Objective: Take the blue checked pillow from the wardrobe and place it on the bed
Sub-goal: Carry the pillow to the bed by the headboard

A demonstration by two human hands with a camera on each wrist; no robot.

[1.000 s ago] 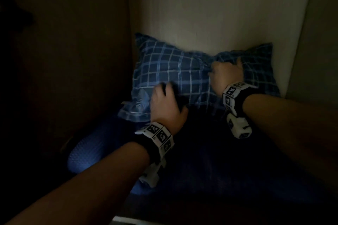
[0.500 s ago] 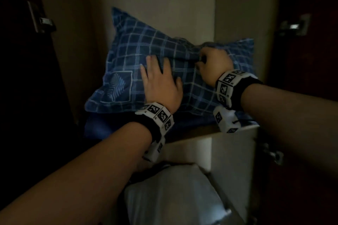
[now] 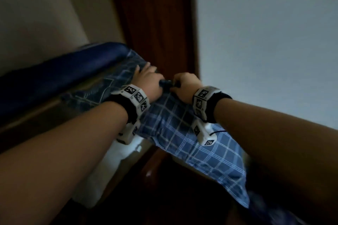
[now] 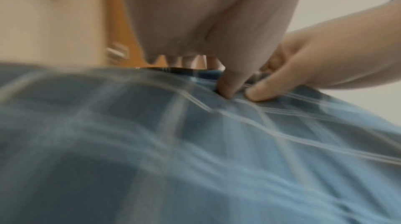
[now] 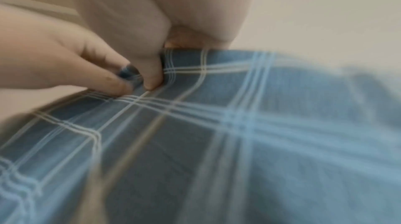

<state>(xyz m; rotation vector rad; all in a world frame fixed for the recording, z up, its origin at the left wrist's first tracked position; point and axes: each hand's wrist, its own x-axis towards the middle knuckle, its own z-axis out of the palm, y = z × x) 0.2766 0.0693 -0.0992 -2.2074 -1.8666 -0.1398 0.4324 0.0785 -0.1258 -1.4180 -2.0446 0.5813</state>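
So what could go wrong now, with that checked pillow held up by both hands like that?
Both the left hand and the right hand pinch only a bunched fold at the top of the blue checked pillow, so the cloth might slip free. Its lower corner hangs low, beside the brown wardrobe door, and could catch there. The dark blue bedding lies against it and might drag out too.

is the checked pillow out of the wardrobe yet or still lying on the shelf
Out and carried: the pillow hangs from both hands, left hand and right hand gripping its top edge.
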